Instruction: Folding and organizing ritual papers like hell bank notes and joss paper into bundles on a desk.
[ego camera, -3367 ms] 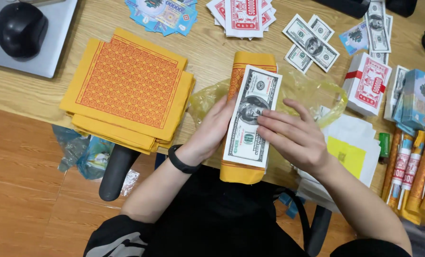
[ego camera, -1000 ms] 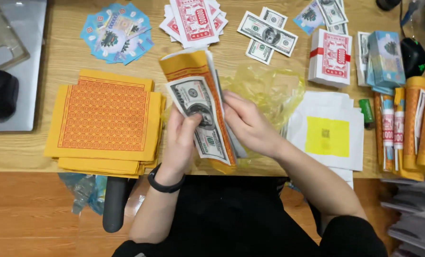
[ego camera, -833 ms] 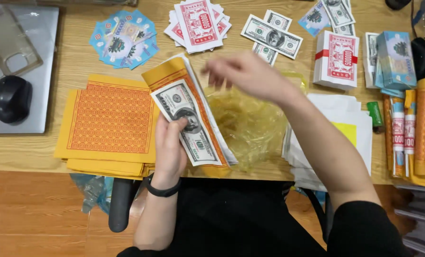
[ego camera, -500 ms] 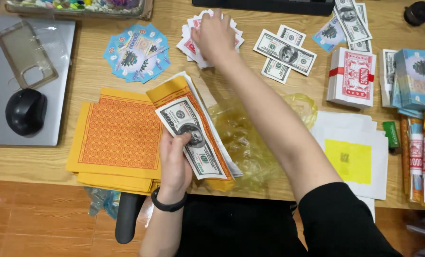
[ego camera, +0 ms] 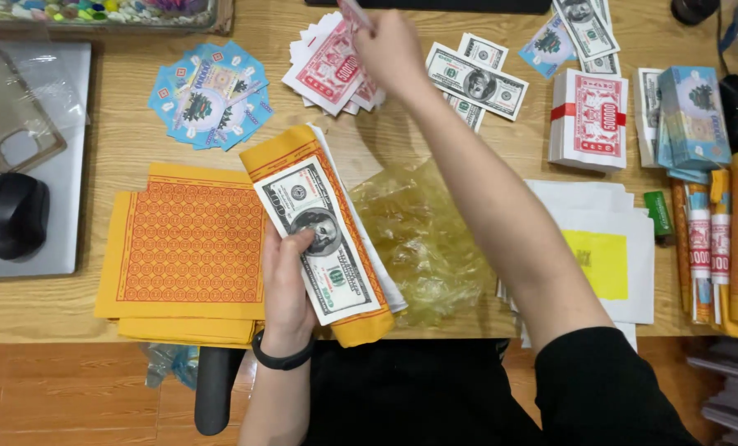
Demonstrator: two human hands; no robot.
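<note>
My left hand (ego camera: 289, 281) grips a thick bundle of yellow-orange paper (ego camera: 346, 318) with green-and-white banknote-style sheets (ego camera: 317, 235) on top, held over the desk's front edge. My right hand (ego camera: 389, 49) reaches far across the desk. Its fingers pinch a red-and-white paper note (ego camera: 354, 12) just above a fanned pile of red-and-white notes (ego camera: 329, 73). A black band (ego camera: 280, 361) circles my left wrist.
A stack of orange patterned sheets (ego camera: 189, 244) lies at the left, crumpled yellowish plastic wrap (ego camera: 422, 235) in the middle. Blue round papers (ego camera: 210, 95), loose banknote sheets (ego camera: 478, 81), a banded red bundle (ego camera: 588, 120), white sheets (ego camera: 608, 248), rolls (ego camera: 699, 248) and a black mouse (ego camera: 9, 215) surround them.
My right hand left the bundle and reached up to the fanned red-and-white pile, where it now pinches a note. My left hand keeps the bundle, tilted leftward.
</note>
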